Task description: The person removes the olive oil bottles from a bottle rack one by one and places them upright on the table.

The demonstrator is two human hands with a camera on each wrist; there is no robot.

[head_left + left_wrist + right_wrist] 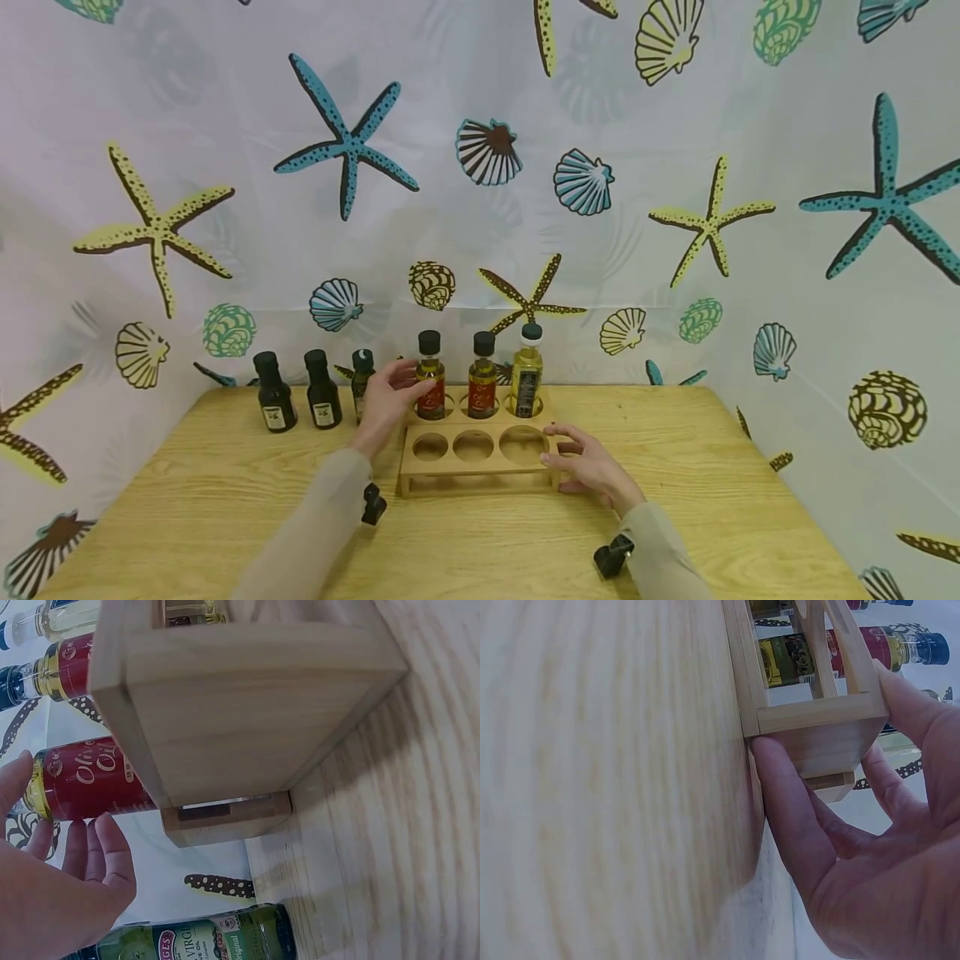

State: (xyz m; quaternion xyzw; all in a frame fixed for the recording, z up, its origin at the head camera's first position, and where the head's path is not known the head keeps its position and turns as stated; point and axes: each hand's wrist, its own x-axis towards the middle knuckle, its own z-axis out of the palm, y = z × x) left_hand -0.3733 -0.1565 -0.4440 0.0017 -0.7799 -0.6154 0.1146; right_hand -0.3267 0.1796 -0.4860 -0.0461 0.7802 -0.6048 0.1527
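A two-tier wooden bottle rack (480, 467) stands on the table. In its back row are two red-labelled olive oil bottles (482, 390) and a taller clear bottle of yellow oil (527, 379). My left hand (387, 400) holds the leftmost red-labelled olive oil bottle (90, 780), thumb at its gold collar and fingertips along its side. That bottle stands in its hole. With my right hand (592, 467) I grip the right end of the rack (817, 742), thumb and fingers spread over its edges. Three round holes show in the front tier.
Two dark bottles (275, 396) with pale labels stand left of the rack. A green olive oil bottle (217, 937) stands closer, beside my left hand. Behind the wooden table (675, 467) hangs a white sheet (465, 233) printed with starfish and shells.
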